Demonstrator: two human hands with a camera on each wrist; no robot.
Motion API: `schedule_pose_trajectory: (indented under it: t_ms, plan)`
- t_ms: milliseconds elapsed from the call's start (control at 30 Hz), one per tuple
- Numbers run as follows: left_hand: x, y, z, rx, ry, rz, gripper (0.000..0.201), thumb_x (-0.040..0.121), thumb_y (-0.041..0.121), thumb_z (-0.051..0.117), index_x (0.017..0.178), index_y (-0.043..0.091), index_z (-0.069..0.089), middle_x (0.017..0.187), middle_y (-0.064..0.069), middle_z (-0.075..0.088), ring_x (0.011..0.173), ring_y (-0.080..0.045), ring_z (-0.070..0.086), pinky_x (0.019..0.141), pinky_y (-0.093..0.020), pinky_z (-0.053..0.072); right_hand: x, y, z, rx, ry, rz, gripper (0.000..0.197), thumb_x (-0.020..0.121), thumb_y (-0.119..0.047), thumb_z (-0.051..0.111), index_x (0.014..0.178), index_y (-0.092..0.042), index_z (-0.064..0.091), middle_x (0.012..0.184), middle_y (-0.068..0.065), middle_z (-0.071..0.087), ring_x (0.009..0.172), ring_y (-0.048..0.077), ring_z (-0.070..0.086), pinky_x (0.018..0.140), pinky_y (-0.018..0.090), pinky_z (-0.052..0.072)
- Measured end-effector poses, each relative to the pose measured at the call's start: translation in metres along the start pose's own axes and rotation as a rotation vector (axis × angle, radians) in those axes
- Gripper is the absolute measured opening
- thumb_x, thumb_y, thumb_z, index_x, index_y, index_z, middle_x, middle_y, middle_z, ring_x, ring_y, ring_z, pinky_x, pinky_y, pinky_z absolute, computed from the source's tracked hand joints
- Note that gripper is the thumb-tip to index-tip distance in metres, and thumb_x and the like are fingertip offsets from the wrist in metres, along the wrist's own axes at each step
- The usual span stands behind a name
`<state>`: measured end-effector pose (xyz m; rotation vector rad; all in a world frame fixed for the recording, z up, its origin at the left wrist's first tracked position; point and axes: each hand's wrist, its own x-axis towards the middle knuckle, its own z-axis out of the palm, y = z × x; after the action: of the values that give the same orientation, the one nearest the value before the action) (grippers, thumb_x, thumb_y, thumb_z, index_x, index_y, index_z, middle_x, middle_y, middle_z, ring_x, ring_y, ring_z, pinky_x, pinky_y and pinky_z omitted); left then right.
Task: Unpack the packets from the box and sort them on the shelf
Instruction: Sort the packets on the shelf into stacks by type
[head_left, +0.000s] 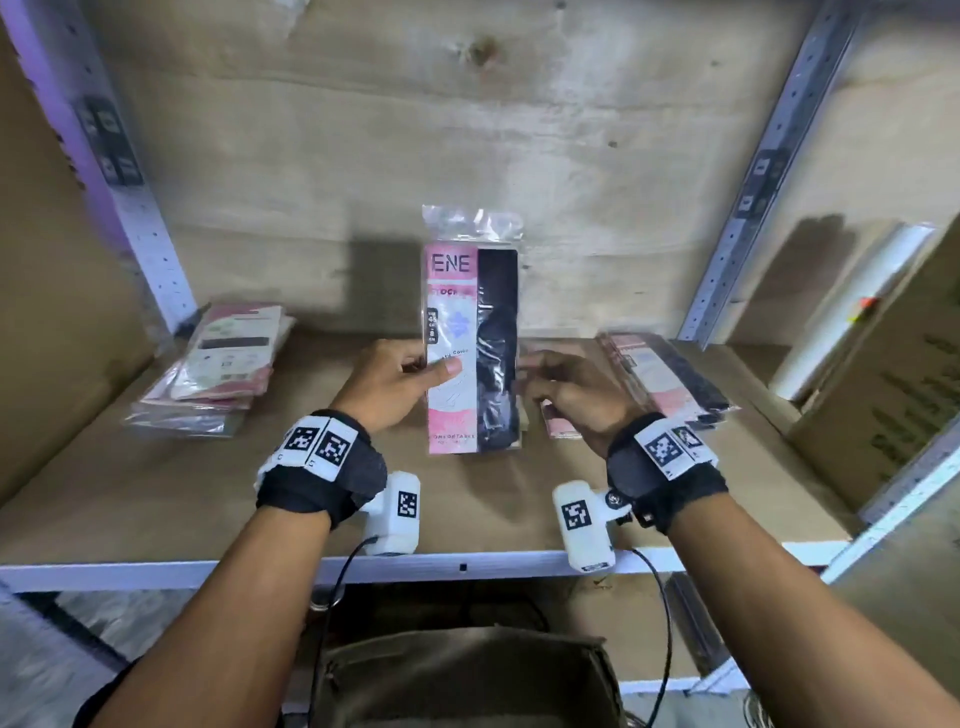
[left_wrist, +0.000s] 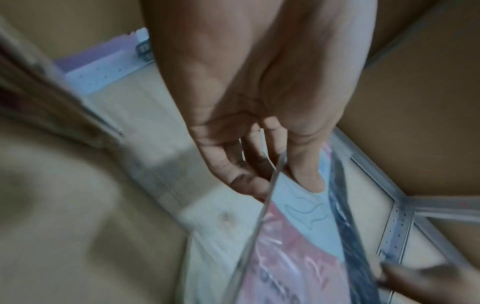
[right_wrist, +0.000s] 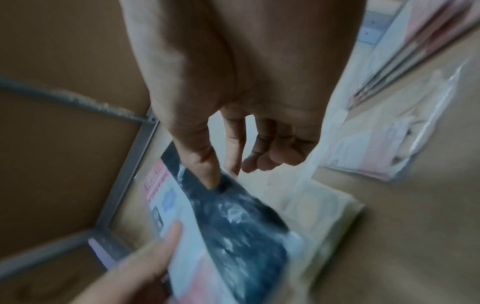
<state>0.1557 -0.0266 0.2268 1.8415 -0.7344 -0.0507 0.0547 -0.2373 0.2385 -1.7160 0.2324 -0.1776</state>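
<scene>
A clear-wrapped packet (head_left: 470, 338) with a pink-and-white card and a black garment stands upright above the middle of the shelf board (head_left: 156, 493). My left hand (head_left: 415, 374) grips its left edge, thumb across the front and fingers behind. The left wrist view shows that hand (left_wrist: 259, 164) and the packet (left_wrist: 298, 246) edge-on. My right hand (head_left: 550, 379) is at the packet's right edge. In the right wrist view my right hand (right_wrist: 233, 148) has its thumb on the black part of the packet (right_wrist: 233, 226) and a finger behind it.
A stack of packets (head_left: 213, 369) lies at the shelf's left end, another stack (head_left: 670, 379) at the right. One more packet (head_left: 558, 423) lies flat under my right hand. A cardboard box (head_left: 883, 395) and a white roll (head_left: 841, 312) stand at the far right.
</scene>
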Motion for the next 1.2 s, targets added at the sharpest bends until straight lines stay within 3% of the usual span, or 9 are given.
schedule_pose_trajectory:
  t_ms: [67, 200, 400, 567, 700, 833, 933, 1100, 1200]
  plan:
    - [0.003, -0.004, 0.009, -0.123, -0.010, -0.061, 0.011, 0.089, 0.031, 0.070, 0.090, 0.022, 0.076, 0.087, 0.006, 0.077, 0.067, -0.005, 0.063, 0.061, -0.025, 0.049, 0.000, 0.013, 0.002, -0.066, -0.084, 0.011, 0.028, 0.086, -0.007, 0.073, 0.112, -0.002, 0.066, 0.089, 0.007, 0.071, 0.074, 0.019, 0.059, 0.062, 0.024, 0.046]
    - [0.008, -0.019, 0.022, -0.287, -0.018, -0.254, 0.024, 0.089, 0.029, 0.070, 0.106, 0.013, 0.074, 0.100, -0.010, 0.077, 0.080, -0.020, 0.063, 0.070, -0.032, 0.046, 0.007, 0.022, 0.006, 0.022, -0.177, 0.028, 0.031, 0.089, -0.002, 0.068, 0.118, 0.006, 0.063, 0.112, 0.020, 0.071, 0.090, 0.026, 0.071, 0.078, 0.030, 0.059]
    - [0.030, -0.033, 0.018, -0.462, 0.206, -0.367, 0.011, 0.086, 0.021, 0.074, 0.095, 0.018, 0.068, 0.082, 0.007, 0.077, 0.070, -0.006, 0.072, 0.053, -0.014, 0.052, 0.012, 0.033, 0.001, -0.052, -0.272, 0.151, 0.040, 0.091, -0.001, 0.065, 0.125, 0.015, 0.054, 0.125, 0.037, 0.059, 0.100, 0.039, 0.062, 0.094, 0.060, 0.047]
    - [0.040, -0.056, -0.010, -0.405, 0.411, -0.391, 0.050, 0.075, 0.039, 0.082, 0.117, 0.016, 0.064, 0.102, -0.005, 0.075, 0.092, -0.019, 0.071, 0.081, -0.031, 0.056, 0.013, 0.035, -0.015, -0.274, -0.417, 0.171, 0.041, 0.088, -0.015, 0.073, 0.126, -0.004, 0.062, 0.120, 0.014, 0.071, 0.110, 0.031, 0.068, 0.098, 0.042, 0.053]
    - [0.039, -0.064, -0.019, -0.147, 0.273, -0.287, 0.034, 0.076, 0.043, 0.080, 0.101, 0.021, 0.074, 0.079, 0.002, 0.077, 0.064, -0.006, 0.070, 0.061, -0.017, 0.052, 0.006, 0.037, -0.029, -0.290, -0.416, 0.218, 0.025, 0.083, -0.017, 0.078, 0.105, -0.020, 0.069, 0.111, 0.008, 0.075, 0.092, 0.018, 0.073, 0.078, 0.024, 0.059]
    - [0.034, -0.057, -0.011, -0.010, 0.195, -0.161, 0.030, 0.088, 0.043, 0.068, 0.071, 0.019, 0.068, 0.055, 0.013, 0.068, 0.046, 0.004, 0.057, 0.048, -0.007, 0.041, -0.002, 0.040, -0.042, -0.298, -0.335, 0.211, 0.024, 0.083, -0.014, 0.077, 0.103, -0.012, 0.064, 0.113, 0.017, 0.072, 0.090, 0.024, 0.070, 0.082, 0.031, 0.056]
    - [0.031, -0.054, -0.008, 0.041, 0.224, -0.107, 0.047, 0.088, 0.056, 0.059, 0.056, 0.022, 0.060, 0.051, 0.009, 0.062, 0.045, 0.000, 0.050, 0.053, -0.013, 0.039, -0.007, 0.037, -0.048, -0.291, -0.346, 0.199, 0.026, 0.092, -0.007, 0.065, 0.117, -0.005, 0.057, 0.119, 0.022, 0.067, 0.090, 0.020, 0.066, 0.074, 0.019, 0.055]
    - [0.028, -0.057, -0.008, 0.067, 0.216, -0.073, 0.044, 0.090, 0.053, 0.059, 0.066, 0.016, 0.065, 0.061, 0.001, 0.066, 0.056, -0.013, 0.057, 0.062, -0.029, 0.043, -0.015, 0.038, -0.057, -0.280, -0.330, 0.182, 0.041, 0.097, -0.004, 0.056, 0.138, 0.000, 0.050, 0.129, 0.022, 0.061, 0.111, 0.030, 0.061, 0.102, 0.043, 0.046]
    - [0.021, -0.054, -0.010, 0.099, 0.179, -0.080, 0.041, 0.094, 0.051, 0.053, 0.071, 0.019, 0.064, 0.052, 0.005, 0.061, 0.044, -0.009, 0.052, 0.049, -0.022, 0.042, -0.019, 0.036, -0.062, -0.274, -0.346, 0.165, 0.036, 0.097, -0.003, 0.056, 0.133, -0.006, 0.054, 0.130, 0.018, 0.061, 0.113, 0.027, 0.061, 0.100, 0.038, 0.050]
